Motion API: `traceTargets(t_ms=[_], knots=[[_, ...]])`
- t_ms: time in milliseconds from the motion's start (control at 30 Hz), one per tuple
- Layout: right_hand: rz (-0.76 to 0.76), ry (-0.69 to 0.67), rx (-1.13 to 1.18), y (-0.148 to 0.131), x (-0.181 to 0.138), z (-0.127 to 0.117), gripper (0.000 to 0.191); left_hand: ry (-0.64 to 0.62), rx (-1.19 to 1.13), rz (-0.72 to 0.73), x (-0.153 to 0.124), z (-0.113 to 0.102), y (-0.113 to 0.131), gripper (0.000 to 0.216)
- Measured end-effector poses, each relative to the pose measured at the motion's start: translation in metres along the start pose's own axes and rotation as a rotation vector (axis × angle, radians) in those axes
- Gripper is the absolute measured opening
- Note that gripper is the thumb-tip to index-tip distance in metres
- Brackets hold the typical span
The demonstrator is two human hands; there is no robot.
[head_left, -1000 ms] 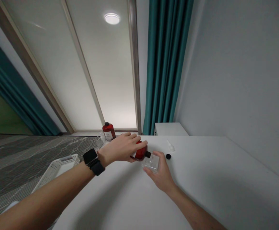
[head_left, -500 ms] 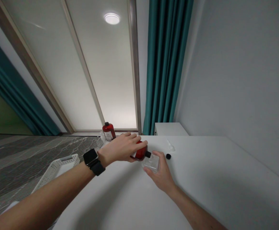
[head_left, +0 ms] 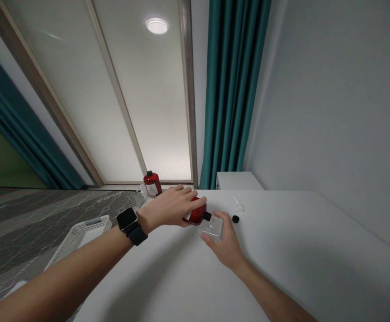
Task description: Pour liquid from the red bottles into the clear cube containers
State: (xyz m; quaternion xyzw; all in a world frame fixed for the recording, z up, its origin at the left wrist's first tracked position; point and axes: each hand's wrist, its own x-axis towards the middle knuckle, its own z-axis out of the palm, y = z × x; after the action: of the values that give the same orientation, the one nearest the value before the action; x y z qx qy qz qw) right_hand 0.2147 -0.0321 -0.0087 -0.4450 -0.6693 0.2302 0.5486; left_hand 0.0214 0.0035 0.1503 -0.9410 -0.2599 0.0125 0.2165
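My left hand [head_left: 176,205] is closed around a red bottle [head_left: 198,213], tilted over so that its black neck end [head_left: 207,216] points right. That end sits at the top of a clear bottle [head_left: 212,229], whose mouth I cannot make out. With thumb and fingers, my right hand [head_left: 226,241] grips the clear bottle from the right, on or just over the white table. Beside the right hand lies a small black cap [head_left: 235,219]. A little beyond it is a clear, nozzle-like plastic piece [head_left: 238,204].
Another red bottle [head_left: 152,184] with a black cap stands upright at the far left, next to a clear object [head_left: 141,195]. A white perforated basket [head_left: 77,237] is at the left, partly behind my forearm. A white cabinet [head_left: 238,180] stands beyond the white table [head_left: 291,241].
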Motion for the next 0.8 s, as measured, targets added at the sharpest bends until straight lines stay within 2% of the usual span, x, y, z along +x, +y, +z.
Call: traceTargets(t_ms=[800], knots=[[0.005,-0.005,0.018,-0.0014,-0.0011,0.0009,0.059,0.031,-0.031,0.006,-0.0009,0.0,-0.0015,0.047]])
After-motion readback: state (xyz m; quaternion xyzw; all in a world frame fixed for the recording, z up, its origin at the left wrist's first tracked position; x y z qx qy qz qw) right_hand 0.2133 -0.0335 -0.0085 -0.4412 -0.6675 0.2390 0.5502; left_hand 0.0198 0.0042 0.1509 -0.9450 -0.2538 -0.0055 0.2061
